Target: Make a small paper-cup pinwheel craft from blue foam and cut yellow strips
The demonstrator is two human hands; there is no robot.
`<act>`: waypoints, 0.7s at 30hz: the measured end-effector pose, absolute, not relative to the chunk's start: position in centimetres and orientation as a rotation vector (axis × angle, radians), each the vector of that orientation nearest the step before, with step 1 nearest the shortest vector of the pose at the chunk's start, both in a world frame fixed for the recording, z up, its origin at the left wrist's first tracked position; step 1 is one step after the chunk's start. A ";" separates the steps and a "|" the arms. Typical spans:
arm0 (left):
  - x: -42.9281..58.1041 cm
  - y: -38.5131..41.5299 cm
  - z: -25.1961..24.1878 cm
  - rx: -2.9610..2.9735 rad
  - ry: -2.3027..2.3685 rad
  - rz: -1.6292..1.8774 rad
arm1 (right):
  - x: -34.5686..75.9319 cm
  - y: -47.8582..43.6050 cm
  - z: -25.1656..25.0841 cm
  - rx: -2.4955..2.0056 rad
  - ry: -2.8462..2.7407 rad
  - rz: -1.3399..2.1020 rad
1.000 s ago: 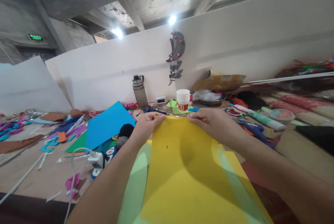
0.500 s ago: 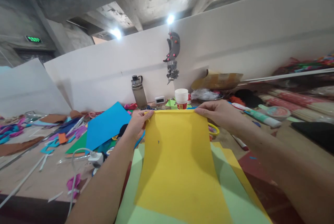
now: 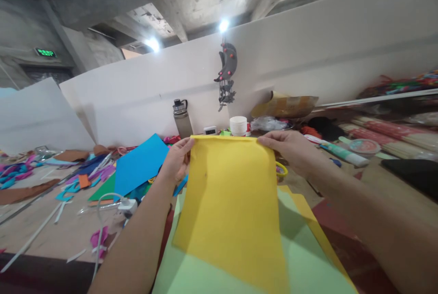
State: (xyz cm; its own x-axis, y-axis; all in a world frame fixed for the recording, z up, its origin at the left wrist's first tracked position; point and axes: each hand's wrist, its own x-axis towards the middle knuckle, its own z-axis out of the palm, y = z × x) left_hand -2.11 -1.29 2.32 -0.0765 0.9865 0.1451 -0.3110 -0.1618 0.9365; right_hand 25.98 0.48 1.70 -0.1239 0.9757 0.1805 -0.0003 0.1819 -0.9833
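A yellow sheet is held up by its two far corners, its top edge folded over in a narrow strip. My left hand pinches the left corner between thumb and fingers. At the right corner, my right hand grips the same edge, fingers closed. The lower part of the sheet hangs over light green sheets, and another yellow sheet shows beneath them on the right.
Behind the sheet stand a bottle and stacked paper cups. Blue sheet, white plug with cable and scraps lie left. On the right are a tube, wrapped bundles and black material.
Both hands have raised the yellow sheet's far edge slightly, so it now covers the lower part of the cups. The sheet's near end has shifted up and left, showing more green.
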 end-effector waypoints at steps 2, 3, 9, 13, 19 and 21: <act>-2.3 -1.2 2.6 1.045 0.888 1.529 | 26.0 0.6 2.0 -0.982 -1.076 1.202; -2.4 -1.2 2.8 1.031 0.869 1.535 | 26.0 0.7 2.1 -0.954 -0.927 1.208; -2.6 -0.5 2.3 0.925 0.951 1.778 | 26.0 1.5 1.9 -0.734 -0.614 1.185; -2.0 -1.0 2.3 1.008 0.959 2.120 | 26.0 1.3 2.4 -0.606 -0.481 1.187; 0.7 -5.3 3.8 1.639 0.736 1.028 | 25.5 0.3 3.3 -0.398 -0.496 1.247; 1.9 -6.3 3.8 1.689 0.657 0.523 | 25.1 -0.2 3.2 -0.339 -0.538 1.253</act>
